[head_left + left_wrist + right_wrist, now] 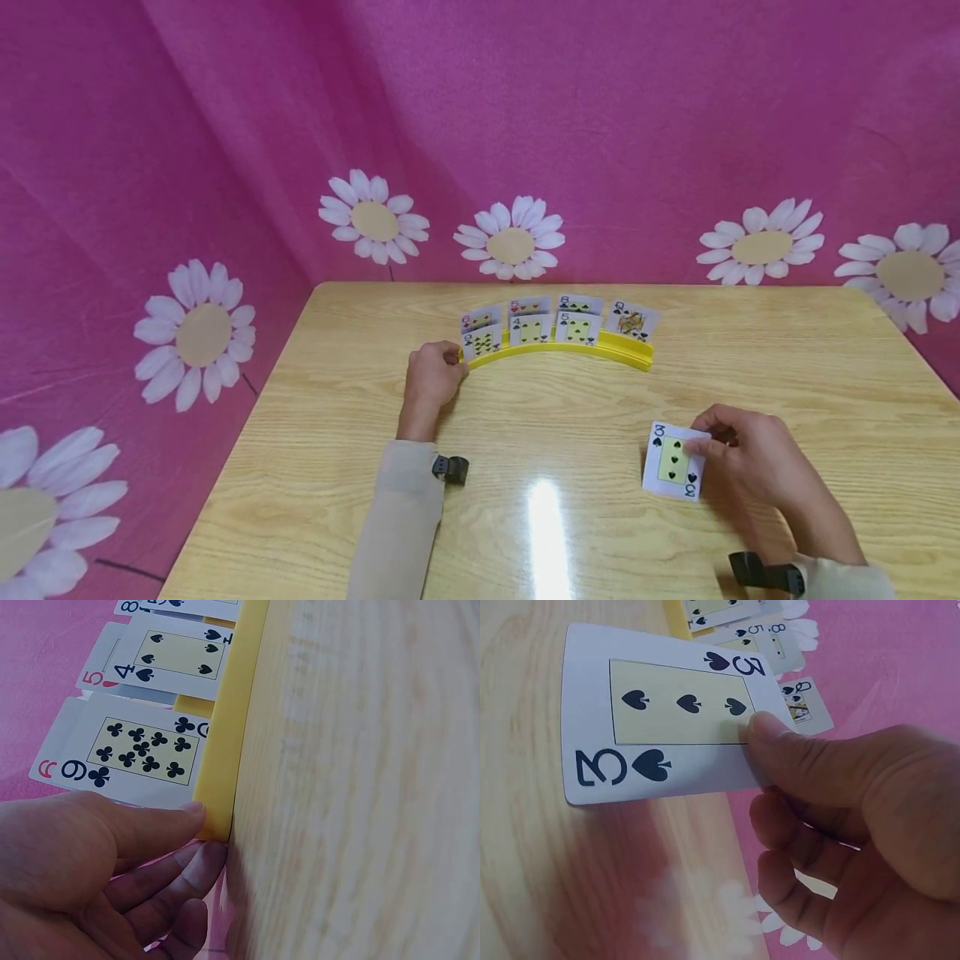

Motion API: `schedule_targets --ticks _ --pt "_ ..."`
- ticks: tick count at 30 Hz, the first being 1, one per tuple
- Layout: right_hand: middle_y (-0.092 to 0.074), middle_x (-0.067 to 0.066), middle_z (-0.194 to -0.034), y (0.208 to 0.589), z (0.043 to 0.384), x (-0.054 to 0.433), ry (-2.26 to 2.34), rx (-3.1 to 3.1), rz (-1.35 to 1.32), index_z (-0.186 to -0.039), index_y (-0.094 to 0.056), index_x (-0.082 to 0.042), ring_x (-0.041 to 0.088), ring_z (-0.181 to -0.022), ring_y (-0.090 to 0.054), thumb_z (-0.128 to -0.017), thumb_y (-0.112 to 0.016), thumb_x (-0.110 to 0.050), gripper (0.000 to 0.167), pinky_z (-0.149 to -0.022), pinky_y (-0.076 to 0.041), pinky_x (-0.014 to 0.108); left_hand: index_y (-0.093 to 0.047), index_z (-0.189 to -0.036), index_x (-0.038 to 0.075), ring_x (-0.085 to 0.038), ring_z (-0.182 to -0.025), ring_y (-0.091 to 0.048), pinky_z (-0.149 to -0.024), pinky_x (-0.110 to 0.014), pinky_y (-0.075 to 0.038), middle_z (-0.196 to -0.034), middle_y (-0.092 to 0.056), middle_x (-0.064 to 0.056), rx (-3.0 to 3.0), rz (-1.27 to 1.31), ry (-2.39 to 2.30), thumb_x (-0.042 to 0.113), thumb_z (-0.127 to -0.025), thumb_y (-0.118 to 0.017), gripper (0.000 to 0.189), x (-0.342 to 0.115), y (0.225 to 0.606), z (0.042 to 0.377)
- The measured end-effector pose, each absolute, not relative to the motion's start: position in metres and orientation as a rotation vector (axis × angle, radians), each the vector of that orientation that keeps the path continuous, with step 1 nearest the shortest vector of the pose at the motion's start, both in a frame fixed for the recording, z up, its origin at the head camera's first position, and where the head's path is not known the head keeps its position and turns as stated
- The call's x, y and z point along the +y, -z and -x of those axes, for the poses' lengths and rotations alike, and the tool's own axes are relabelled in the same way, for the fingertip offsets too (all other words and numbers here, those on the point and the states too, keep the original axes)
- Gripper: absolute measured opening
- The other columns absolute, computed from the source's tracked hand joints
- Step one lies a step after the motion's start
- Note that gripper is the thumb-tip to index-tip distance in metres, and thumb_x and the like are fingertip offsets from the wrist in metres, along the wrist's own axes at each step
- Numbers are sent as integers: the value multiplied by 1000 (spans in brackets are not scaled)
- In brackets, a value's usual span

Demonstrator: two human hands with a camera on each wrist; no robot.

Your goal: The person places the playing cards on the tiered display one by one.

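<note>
A curved yellow playing-card holder (558,347) stands on the table with several cards upright in two rows. Its front row has the nine of clubs (142,754), the four of spades (176,656) and the five of spades (577,328). Behind these show a red six, a red five and a black eight (581,302); a queen (632,321) stands at the right. My left hand (433,377) pinches the holder's left end between thumb and fingers. Nearer the front right, my right hand (757,457) holds the three of spades (679,701) by one edge, face up, above the table.
The wooden table (330,500) meets a pink cloth (600,125) with white daisies at its back and left side. Both wrists carry a black strap, the left strap (452,469) over a beige sleeve. A bright light reflection lies on the front of the tabletop.
</note>
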State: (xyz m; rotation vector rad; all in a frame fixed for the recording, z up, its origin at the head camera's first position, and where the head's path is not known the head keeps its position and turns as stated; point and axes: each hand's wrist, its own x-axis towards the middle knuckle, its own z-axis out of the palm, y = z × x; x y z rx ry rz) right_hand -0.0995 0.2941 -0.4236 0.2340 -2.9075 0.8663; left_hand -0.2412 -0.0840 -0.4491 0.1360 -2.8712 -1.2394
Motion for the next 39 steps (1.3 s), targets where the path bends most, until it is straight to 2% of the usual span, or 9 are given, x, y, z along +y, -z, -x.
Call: schedule_targets --ticks 24,39 --pt "-68 1 -79 411 121 289 -883 -2763 -222 -87 -69 -9 20 -69 -56 -83 -80 -4 13 -55 -45 25 -73 -117 2 -21 -92 -65 -82 -36 -52 -98 -72 -9 -2866 -132 1252 7 -88 -77 30 -84 446 241" --pt "-70 10 -85 405 139 287 -909 -2764 -217 -88 -70 -6 25 -72 -60 -84 -80 -5 11 -53 -47 26 -72 -118 3 -21 -92 -63 -82 -36 -52 -100 -71 -9 -2883 -157 1249 8 -89 -76 31 -84 446 241"
